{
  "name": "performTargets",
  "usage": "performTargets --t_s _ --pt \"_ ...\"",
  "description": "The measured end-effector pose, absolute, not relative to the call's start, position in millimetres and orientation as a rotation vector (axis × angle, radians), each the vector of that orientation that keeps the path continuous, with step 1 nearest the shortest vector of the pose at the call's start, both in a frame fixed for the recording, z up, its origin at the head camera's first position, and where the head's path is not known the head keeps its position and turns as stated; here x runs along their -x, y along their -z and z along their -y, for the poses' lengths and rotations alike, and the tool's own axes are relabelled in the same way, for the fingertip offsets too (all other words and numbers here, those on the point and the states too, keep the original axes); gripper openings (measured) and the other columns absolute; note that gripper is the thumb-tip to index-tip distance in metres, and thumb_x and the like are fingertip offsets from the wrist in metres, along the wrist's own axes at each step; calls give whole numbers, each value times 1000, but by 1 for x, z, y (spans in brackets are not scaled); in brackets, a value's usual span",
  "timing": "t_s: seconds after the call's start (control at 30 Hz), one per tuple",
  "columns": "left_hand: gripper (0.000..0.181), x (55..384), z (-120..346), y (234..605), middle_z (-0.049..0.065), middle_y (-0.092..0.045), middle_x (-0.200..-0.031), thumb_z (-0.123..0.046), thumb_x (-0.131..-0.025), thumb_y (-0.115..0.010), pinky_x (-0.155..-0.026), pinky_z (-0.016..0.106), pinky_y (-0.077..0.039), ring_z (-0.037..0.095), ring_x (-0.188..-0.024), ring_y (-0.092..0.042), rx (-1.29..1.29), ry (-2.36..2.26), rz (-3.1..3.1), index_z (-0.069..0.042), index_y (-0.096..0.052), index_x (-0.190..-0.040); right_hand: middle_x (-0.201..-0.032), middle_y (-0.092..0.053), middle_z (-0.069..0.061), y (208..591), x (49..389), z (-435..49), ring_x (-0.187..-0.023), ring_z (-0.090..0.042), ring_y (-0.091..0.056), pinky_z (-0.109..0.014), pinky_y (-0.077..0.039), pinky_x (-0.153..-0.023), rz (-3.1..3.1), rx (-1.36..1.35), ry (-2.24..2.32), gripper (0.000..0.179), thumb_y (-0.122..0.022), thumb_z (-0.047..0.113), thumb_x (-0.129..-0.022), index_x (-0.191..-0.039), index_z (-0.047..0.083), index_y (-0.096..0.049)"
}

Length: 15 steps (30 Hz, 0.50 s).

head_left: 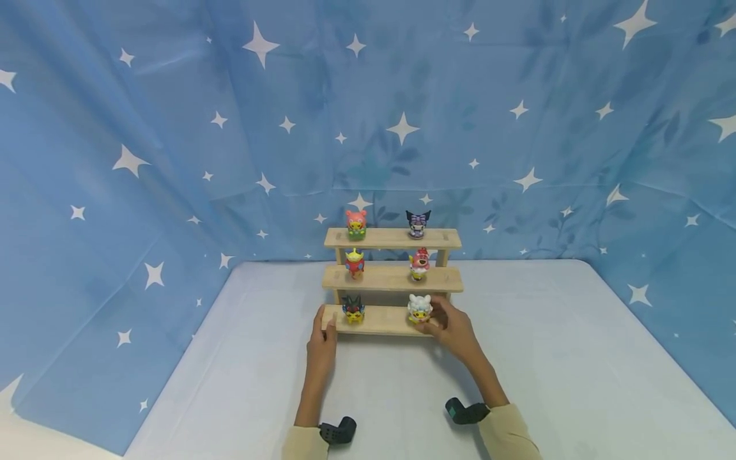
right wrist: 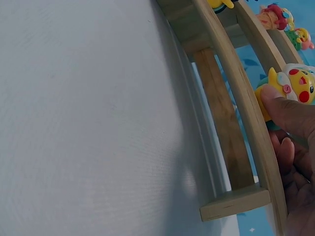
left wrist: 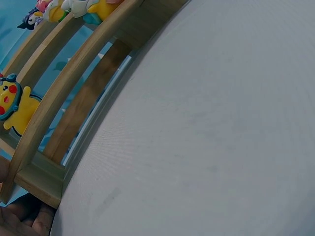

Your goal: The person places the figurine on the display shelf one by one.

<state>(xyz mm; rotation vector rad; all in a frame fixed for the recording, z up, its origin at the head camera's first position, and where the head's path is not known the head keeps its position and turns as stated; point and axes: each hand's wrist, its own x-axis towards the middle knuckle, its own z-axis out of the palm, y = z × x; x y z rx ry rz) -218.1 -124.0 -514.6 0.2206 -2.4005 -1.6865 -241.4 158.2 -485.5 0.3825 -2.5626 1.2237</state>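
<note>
A three-tier wooden display shelf [head_left: 384, 319] stands on the white table. My left hand [head_left: 322, 345] grips the left end of its lowest tier, thumb on the front edge; in the left wrist view, curled fingers [left wrist: 24, 219] show by the shelf's end support. At the right of that tier, my right hand [head_left: 458, 331] pinches a small figurine in a white hood [head_left: 420, 308]. The right wrist view shows the thumb pressed on the yellow body of this figurine [right wrist: 283, 87]. A yellow figurine with a dark, spiky hood [head_left: 353, 310] stands at the left of the same tier.
On the middle tier are a red-and-yellow figurine [head_left: 354, 263] and a pink one with a red top [head_left: 420, 263]. The top tier bears a pink-and-green figurine [head_left: 356, 225] and a black-and-purple one [head_left: 418, 223]. A blue star-patterned curtain [head_left: 368, 128] hangs behind the table [head_left: 575, 364].
</note>
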Motion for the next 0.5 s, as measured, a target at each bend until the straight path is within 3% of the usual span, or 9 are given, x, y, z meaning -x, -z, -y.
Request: performTargets --t_s 0.5 --pt "55 217 124 514 20 -38 -153 -32 -106 -41 -109 56 -38 41 -139 -39 -217 1679 2400 -14 -25 -156 -103 -72 -10 486 241 -158 -77 -12 -60 -20 -45 -58 2563 -376 -1205 54 -84 21 -75 -122 9 -60"
